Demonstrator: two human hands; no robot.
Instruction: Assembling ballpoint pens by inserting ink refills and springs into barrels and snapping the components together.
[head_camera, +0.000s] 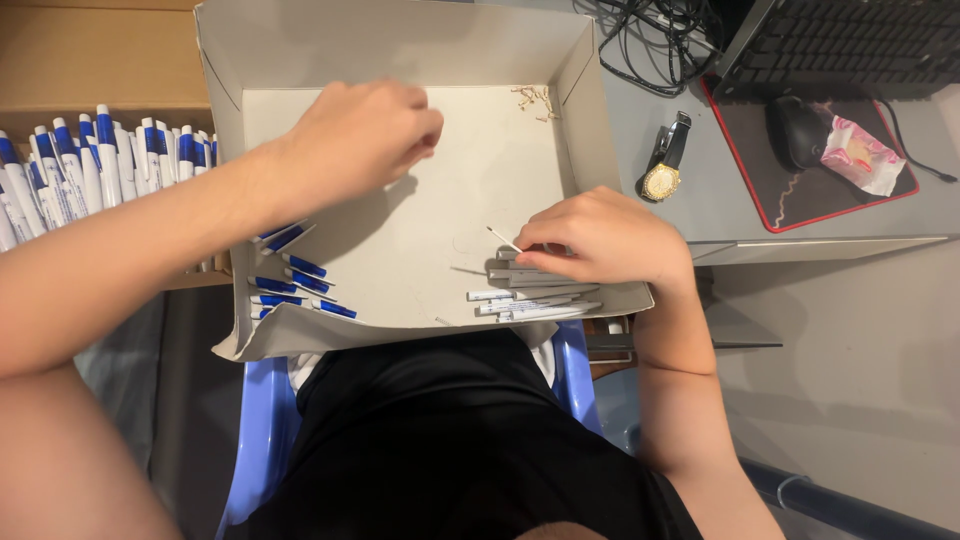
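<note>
Head view: nearest the camera, a lap in black cloth (450, 440) on a pale blue plastic chair (262, 420), with a shallow open cardboard tray (590, 60) resting across it. Right hand (605, 238) sits low in the tray's near right corner, fingers curled narrow around a thin white refill (503, 239) that pokes out leftward past the fingertips; whether the grip also takes in a barrel below, cannot tell. Directly under and just nearside of those fingers lies a loose heap of white pen barrels (535, 300), touching one another. Left hand (365, 135) hovers over the tray's far left part, fingers bunched nearly closed; nothing visible between them, so cannot tell if it holds anything. Beyond its fingertips, well apart, a small cluster of tiny springs (535, 97) lies in the far right corner. Below the left wrist, blue pen tips (300, 285) are scattered along the tray's left wall. Outside the tray, left of that forearm, a box of finished blue-and-white pens (90, 165) stands packed upright. Right of the tray: a gold wristwatch (664, 160), a black mouse (795, 130) on a red-edged pad. Judgement: pen assembly, at the part-gathering stage; the next move likely calls for a fine pinch and feeding the refill straight into a barrel.
</note>
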